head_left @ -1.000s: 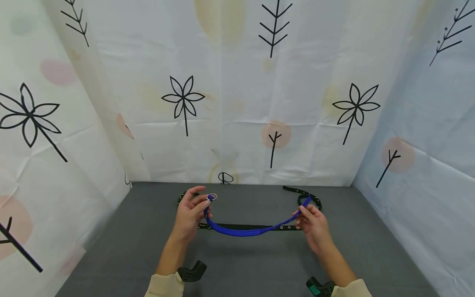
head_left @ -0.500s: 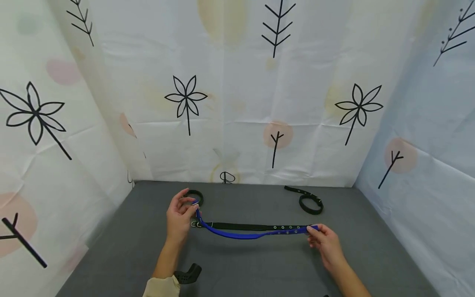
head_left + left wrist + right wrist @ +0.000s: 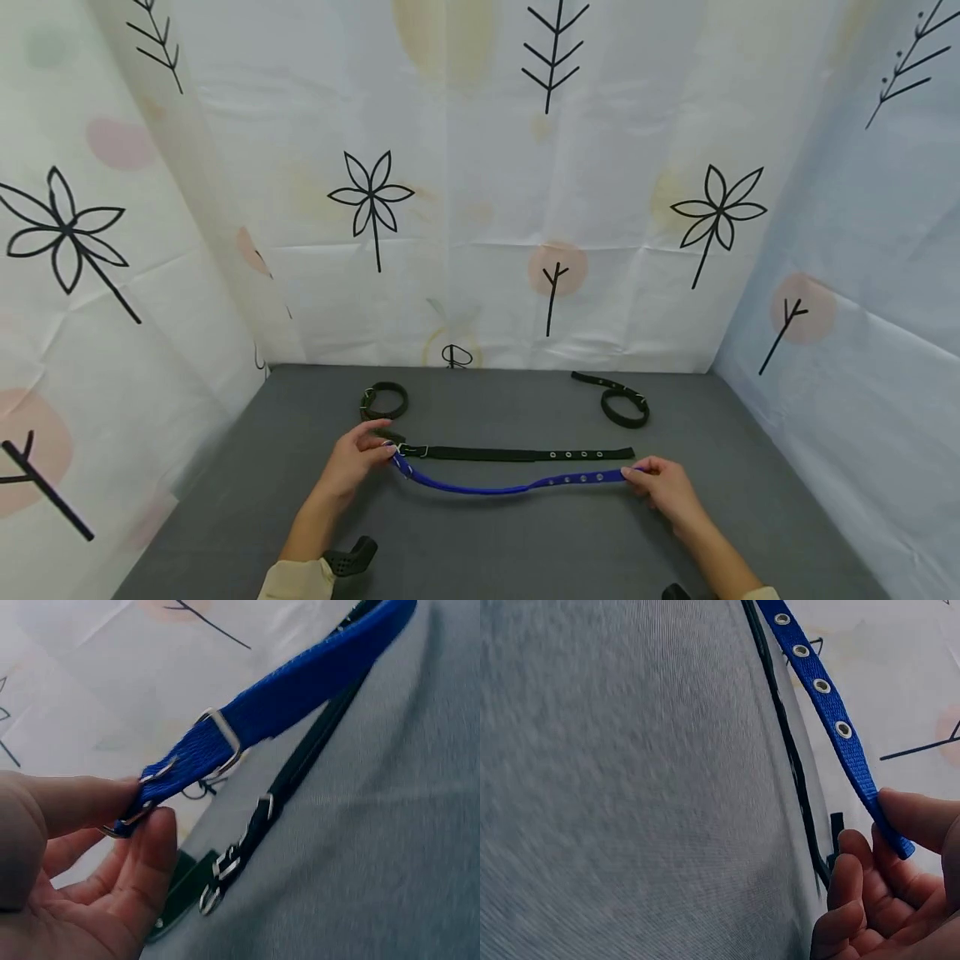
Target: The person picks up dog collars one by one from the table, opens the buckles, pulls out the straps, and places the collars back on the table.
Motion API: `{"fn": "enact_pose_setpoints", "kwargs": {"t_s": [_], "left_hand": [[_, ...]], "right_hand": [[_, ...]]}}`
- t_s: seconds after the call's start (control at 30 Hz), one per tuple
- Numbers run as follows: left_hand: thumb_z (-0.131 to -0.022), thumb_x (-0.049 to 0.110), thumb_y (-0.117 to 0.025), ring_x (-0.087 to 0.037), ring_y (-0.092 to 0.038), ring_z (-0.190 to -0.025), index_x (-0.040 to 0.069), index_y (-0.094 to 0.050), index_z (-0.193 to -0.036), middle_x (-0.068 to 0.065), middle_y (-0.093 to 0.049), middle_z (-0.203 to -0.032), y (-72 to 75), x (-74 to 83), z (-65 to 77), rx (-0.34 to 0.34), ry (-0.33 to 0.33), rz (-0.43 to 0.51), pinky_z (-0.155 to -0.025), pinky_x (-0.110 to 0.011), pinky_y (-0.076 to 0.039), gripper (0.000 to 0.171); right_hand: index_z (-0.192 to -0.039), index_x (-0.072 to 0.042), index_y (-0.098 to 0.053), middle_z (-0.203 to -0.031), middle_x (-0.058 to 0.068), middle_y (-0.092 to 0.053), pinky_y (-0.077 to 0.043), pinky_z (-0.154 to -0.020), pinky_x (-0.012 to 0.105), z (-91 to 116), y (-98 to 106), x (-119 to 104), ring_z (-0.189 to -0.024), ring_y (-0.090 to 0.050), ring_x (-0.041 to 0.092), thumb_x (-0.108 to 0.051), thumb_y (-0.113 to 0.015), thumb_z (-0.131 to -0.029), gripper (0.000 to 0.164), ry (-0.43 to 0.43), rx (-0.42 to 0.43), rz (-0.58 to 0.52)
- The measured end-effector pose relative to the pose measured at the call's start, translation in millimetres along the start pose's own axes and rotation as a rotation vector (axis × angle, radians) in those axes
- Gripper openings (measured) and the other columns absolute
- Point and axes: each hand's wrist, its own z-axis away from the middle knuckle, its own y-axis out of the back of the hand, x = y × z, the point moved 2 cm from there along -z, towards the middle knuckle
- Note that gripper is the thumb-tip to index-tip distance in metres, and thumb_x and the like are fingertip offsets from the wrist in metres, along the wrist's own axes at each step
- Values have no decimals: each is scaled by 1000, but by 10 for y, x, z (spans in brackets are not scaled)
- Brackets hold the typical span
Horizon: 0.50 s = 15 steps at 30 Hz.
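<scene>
A blue collar [image 3: 480,490] of woven webbing is stretched between both hands, sagging slightly in the middle. My left hand [image 3: 352,462] pinches its buckle end; in the left wrist view thumb and fingers close on the blue collar [image 3: 300,686] beside its metal buckle and a square metal loop. My right hand [image 3: 666,490] pinches the other end. The right wrist view shows the collar's tip [image 3: 900,841] between thumb and finger, with a row of metal eyelets above it. Just behind it, a black collar [image 3: 480,454] lies straight on the table, its eyelets to the right.
A coiled dark green collar [image 3: 388,414] lies at the back left, partly behind my left hand. Another coiled black collar [image 3: 626,423] with its tail stretched out lies at the back right. The grey table [image 3: 480,550] is bordered by patterned white cloth walls [image 3: 480,167].
The blue collar has come lower and closer to me, pulled straighter. My left hand has moved down and left; my right hand has moved down and right.
</scene>
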Motion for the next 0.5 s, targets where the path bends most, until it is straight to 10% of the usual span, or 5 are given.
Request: {"fn": "enact_pose_setpoints", "kwargs": {"t_s": [0.33,0.5], "left_hand": [[-81,-3,-72,-16,-62,-56,-1,-67,-81,-5,-62,-71,73,-181,40,181,92,-412,-55,-31,-54,6],[-80,-5,-74,-17,-63,-56,-2,-65,-80,-6,-64,-71,110,-201,-1,173,115,-362,-54,-32,-55,9]], "right_hand": [[-75,-2,-64,-74,2,-55,-37,-60,32,-59,29,-44,-67,-48,19,-16,-70,-88,20,118,47,222],[-71,-2,-63,-70,2,-52,-34,-58,33,-125,5,-39,-65,-45,20,-15,-70,-87,22,130,43,291]]}}
